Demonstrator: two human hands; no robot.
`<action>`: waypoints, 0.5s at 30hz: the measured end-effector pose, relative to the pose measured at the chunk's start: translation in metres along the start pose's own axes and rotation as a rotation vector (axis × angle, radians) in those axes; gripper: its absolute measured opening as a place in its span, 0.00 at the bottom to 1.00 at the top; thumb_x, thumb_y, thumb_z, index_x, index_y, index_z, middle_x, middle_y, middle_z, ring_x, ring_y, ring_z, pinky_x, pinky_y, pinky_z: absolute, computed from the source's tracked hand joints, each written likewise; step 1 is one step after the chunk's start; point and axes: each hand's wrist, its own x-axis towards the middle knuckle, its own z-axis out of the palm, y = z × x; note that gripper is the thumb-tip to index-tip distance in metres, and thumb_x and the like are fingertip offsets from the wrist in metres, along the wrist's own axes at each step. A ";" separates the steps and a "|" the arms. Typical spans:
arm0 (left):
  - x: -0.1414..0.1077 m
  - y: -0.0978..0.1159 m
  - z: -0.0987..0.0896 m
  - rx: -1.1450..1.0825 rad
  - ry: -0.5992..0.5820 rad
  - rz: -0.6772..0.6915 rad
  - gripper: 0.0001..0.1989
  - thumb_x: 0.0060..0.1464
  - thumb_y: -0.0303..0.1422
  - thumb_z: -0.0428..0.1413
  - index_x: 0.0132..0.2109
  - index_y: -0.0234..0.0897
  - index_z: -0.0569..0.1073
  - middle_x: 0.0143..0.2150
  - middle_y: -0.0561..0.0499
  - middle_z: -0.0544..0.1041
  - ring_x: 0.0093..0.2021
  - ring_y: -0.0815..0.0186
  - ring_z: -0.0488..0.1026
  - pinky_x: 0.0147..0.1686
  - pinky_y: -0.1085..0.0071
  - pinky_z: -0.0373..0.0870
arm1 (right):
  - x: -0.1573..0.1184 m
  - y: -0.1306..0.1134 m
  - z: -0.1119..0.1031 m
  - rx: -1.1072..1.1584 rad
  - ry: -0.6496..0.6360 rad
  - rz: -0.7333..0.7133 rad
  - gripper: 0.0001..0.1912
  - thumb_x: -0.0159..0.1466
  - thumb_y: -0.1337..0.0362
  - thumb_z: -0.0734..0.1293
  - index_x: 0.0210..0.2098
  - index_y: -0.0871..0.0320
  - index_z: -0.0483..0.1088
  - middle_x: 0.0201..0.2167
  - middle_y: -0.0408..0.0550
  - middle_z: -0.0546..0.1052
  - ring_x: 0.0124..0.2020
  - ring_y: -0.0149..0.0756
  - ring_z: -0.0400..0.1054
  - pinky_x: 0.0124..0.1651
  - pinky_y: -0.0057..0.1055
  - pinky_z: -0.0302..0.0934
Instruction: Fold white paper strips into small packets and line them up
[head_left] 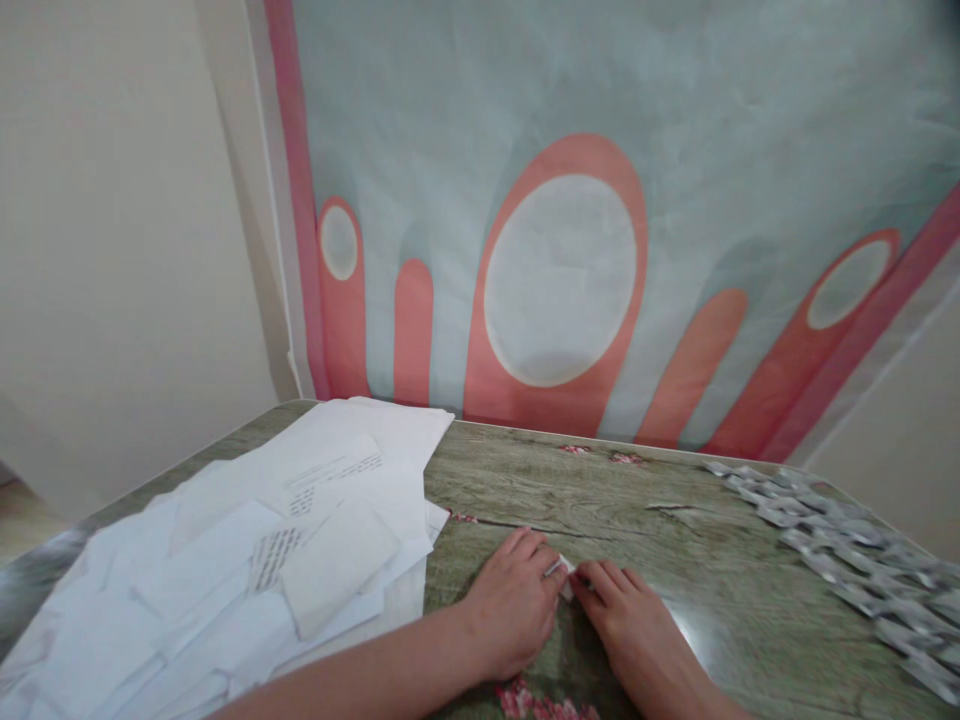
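Note:
A small piece of white paper (567, 578) lies between my hands, low in the middle of the view. My left hand (517, 600) rests on the wood-patterned table, its fingers curled and pressed on the paper's left side. From the right, my right hand (622, 610) pinches the paper's edge with thumb and index finger. The fingertips of both hands nearly meet, and they hide much of the paper. Its exact folded shape is too small to tell.
A wide heap of white paper sheets and pieces (337, 500), some printed, covers the table's left side. Several rows of folded grey-white paper pieces (847, 560) lie along the right edge. Behind the table (510, 465) hangs a blue-grey and red printed sheet (420, 130).

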 end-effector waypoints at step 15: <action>0.008 -0.021 0.014 0.102 0.126 0.198 0.08 0.59 0.29 0.50 0.31 0.34 0.70 0.31 0.51 0.71 0.40 0.64 0.66 0.46 0.65 0.60 | 0.004 0.004 -0.003 0.046 -0.036 -0.011 0.08 0.52 0.75 0.70 0.31 0.59 0.72 0.32 0.46 0.72 0.34 0.40 0.66 0.37 0.36 0.57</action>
